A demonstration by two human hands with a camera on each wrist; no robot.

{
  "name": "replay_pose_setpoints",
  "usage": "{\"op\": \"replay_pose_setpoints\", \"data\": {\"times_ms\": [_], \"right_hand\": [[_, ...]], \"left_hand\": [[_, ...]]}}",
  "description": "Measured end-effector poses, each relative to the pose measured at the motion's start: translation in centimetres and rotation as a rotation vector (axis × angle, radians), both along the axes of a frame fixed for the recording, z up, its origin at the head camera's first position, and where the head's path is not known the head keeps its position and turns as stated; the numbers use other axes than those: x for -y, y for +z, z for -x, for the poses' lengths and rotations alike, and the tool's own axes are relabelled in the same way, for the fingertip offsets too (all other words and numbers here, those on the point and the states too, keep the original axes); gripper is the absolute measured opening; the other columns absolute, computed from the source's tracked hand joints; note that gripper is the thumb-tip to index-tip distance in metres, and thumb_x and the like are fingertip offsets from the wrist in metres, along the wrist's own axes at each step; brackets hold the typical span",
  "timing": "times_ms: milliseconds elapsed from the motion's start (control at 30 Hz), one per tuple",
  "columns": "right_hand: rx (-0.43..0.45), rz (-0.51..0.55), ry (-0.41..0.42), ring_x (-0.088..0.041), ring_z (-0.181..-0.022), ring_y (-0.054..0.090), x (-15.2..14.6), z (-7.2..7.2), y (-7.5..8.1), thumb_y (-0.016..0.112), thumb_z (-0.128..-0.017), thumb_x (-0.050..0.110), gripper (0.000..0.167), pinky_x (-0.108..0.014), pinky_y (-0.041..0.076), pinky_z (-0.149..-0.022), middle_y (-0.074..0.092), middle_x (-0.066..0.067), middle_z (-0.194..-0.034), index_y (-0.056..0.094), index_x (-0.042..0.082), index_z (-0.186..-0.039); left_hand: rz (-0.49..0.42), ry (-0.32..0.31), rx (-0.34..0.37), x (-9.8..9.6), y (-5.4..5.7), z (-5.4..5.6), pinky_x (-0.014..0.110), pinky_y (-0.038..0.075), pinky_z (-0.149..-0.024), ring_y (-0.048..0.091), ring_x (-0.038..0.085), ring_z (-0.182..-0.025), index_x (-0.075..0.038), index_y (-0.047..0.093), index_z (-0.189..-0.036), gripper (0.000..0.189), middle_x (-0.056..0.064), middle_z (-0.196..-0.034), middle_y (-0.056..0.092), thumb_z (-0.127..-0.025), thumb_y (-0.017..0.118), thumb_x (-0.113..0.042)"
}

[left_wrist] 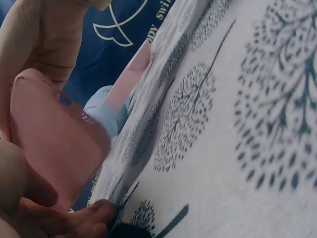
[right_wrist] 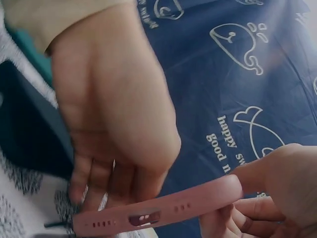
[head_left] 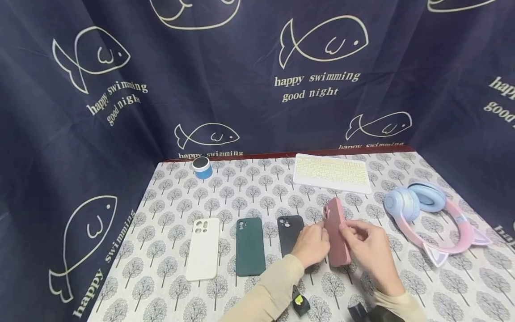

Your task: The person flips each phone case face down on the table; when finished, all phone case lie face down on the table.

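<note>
A pink phone case (head_left: 335, 235) is held tilted up above the table, to the right of a black phone case (head_left: 290, 228). My right hand (head_left: 369, 245) pinches its right edge, thumb on the near face. On the opposite edge, my left hand (head_left: 311, 243) grips it below the camera cutout and partly covers the black case. In the left wrist view the pink case (left_wrist: 59, 134) shows its plain back, with the left thumb lying near it. The right wrist view shows the pink case's end (right_wrist: 158, 208), with a port slot and small holes.
A dark green phone case (head_left: 250, 248) and a white one (head_left: 203, 255) lie left of the black one. Cat-ear headphones (head_left: 462, 232) rest at the right. Farther back are a white keyboard (head_left: 331, 173) and a small blue round container (head_left: 202, 168). A dark curtain (head_left: 257, 89) hangs behind the table.
</note>
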State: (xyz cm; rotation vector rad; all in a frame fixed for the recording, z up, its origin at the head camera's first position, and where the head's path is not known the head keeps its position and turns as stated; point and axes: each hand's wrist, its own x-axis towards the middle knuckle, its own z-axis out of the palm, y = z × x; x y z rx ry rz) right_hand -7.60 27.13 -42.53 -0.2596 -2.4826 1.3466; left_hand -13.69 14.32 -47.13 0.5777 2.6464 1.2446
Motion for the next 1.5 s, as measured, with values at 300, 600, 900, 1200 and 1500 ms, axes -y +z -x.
{"op": "replay_pose_setpoints", "data": {"times_ms": [300,600,900,1200,1500], "right_hand": [[0.056,0.030,0.012,-0.014,-0.074,0.068,-0.9,-0.4,-0.1,0.063,-0.098,0.016,0.032,-0.026,0.056,-0.062,0.070,-0.025,-0.097,0.065,-0.009,-0.119],[0.025,-0.198,-0.136,-0.016,-0.064,0.063,-2.3,0.3,-2.0,0.076,-0.088,0.020,0.038,-0.023,0.048,-0.055,0.072,-0.018,-0.084,0.069,-0.008,-0.113],[0.127,-0.272,-0.132,-0.030,-0.070,0.066,-3.1,0.6,-4.0,0.078,-0.085,0.033,0.050,-0.037,0.048,-0.060,0.072,-0.018,-0.083,0.069,-0.008,-0.111],[0.145,-0.318,-0.104,-0.039,-0.083,0.066,-3.3,0.7,-4.9,0.077,-0.086,0.032,0.043,-0.053,0.047,-0.075,0.072,-0.015,-0.083,0.072,-0.005,-0.107],[0.130,-0.359,-0.078,-0.038,-0.077,0.064,-3.3,1.0,-5.4,0.075,-0.088,0.028,0.040,-0.053,0.046,-0.072,0.070,-0.016,-0.082,0.071,-0.008,-0.103]], "left_hand": [[-0.190,0.040,0.068,0.0,0.5,-0.1,0.023,0.049,-0.069,0.057,0.007,-0.062,0.004,0.053,-0.138,0.047,-0.005,-0.072,0.060,-0.098,0.055,-0.022],[-0.200,0.058,0.058,0.2,0.8,-0.3,0.019,0.047,-0.064,0.053,0.003,-0.061,0.003,0.051,-0.140,0.060,-0.013,-0.075,0.056,-0.087,0.068,-0.018],[-0.077,0.002,0.058,0.4,1.1,-0.5,0.021,0.045,-0.058,0.053,0.007,-0.061,-0.006,0.062,-0.123,0.040,-0.009,-0.070,0.054,-0.086,0.070,-0.018],[0.016,-0.031,0.036,0.4,0.8,-0.5,0.022,0.044,-0.056,0.052,0.010,-0.061,-0.008,0.063,-0.116,0.035,-0.005,-0.068,0.053,-0.084,0.069,-0.021],[0.198,-0.031,-0.051,-0.2,0.3,-1.0,0.026,0.051,-0.085,0.064,0.015,-0.096,-0.007,0.055,-0.133,0.073,0.000,-0.104,0.065,-0.073,0.088,-0.031]]}}
